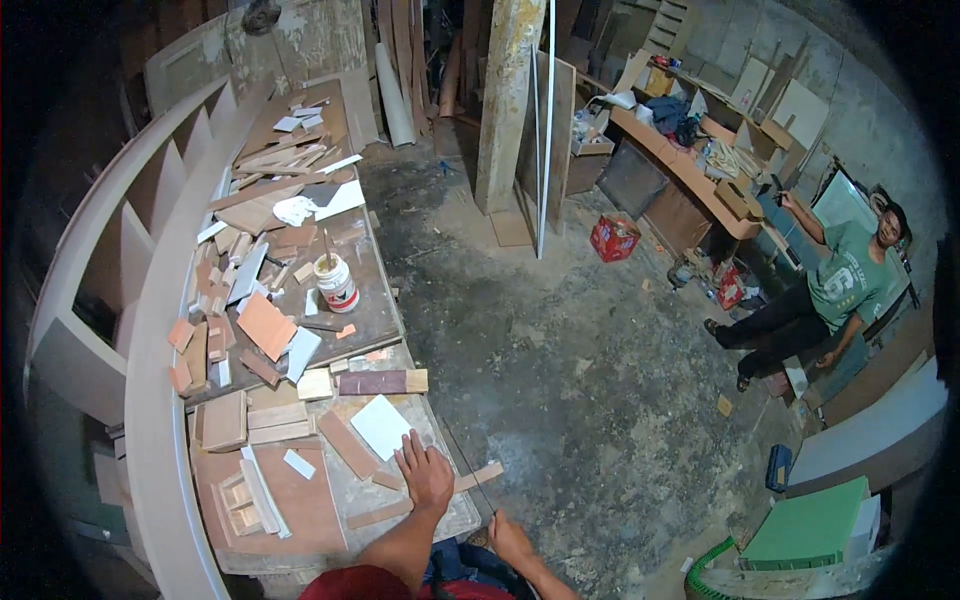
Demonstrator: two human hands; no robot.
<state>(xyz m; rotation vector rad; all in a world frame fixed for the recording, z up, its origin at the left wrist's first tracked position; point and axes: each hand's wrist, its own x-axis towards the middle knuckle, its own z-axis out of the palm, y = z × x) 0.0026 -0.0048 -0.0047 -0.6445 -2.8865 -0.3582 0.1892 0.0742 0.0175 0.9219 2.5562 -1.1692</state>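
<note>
My left hand (428,472) lies on the near end of the cluttered workbench, fingers apart, fingertips at the lower edge of a white square piece (375,425). A short tan board (345,440) lies just left of that piece. My right hand (510,535), beside the bench's front right corner, is closed on the end of a long, thin dark rod-like thing (466,463), which slants up along the bench edge. A narrow wooden strip (480,476) pokes out past this edge, crossed by the thin thing.
Wood offcuts and a white tub (335,290) cover the bench, beside a curved shelf unit (70,340). A person (840,290) stands at right near a cluttered counter (675,165). A column (505,120), red box (615,236) and green object (805,520) are around the floor.
</note>
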